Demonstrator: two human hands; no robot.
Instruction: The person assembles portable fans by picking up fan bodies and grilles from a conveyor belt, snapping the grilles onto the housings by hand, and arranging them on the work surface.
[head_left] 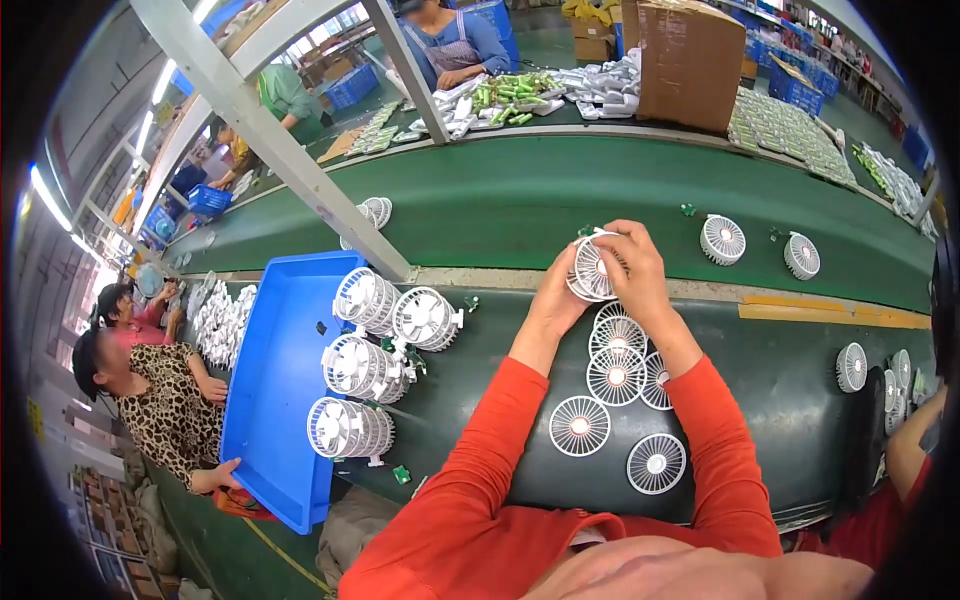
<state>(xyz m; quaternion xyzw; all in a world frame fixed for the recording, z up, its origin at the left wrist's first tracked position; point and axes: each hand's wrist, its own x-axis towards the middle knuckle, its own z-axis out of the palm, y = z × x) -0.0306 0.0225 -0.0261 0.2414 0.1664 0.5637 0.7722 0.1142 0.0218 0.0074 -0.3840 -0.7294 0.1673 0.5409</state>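
Between my two hands, above the near edge of the green belt, is a small round white fan head (590, 270) with a spoked grille facing up. My left hand (553, 300) grips its left and lower side. Curled over its right side are the fingers of my right hand (637, 272). A bit of green shows at its top edge. Below my hands several loose white fan grilles (616, 376) overlap on the dark work surface. Two more lie apart nearer to me, a grille (580, 426) and another grille (656, 464).
Left of my arms stand stacked white fan heads (360, 367) with small green circuit boards (402, 474). A blue tray (275, 400) lies beyond, touched by a person's hand. The green belt (500, 200) carries more fan heads (722, 240). A metal post (290, 150) slants at the left.
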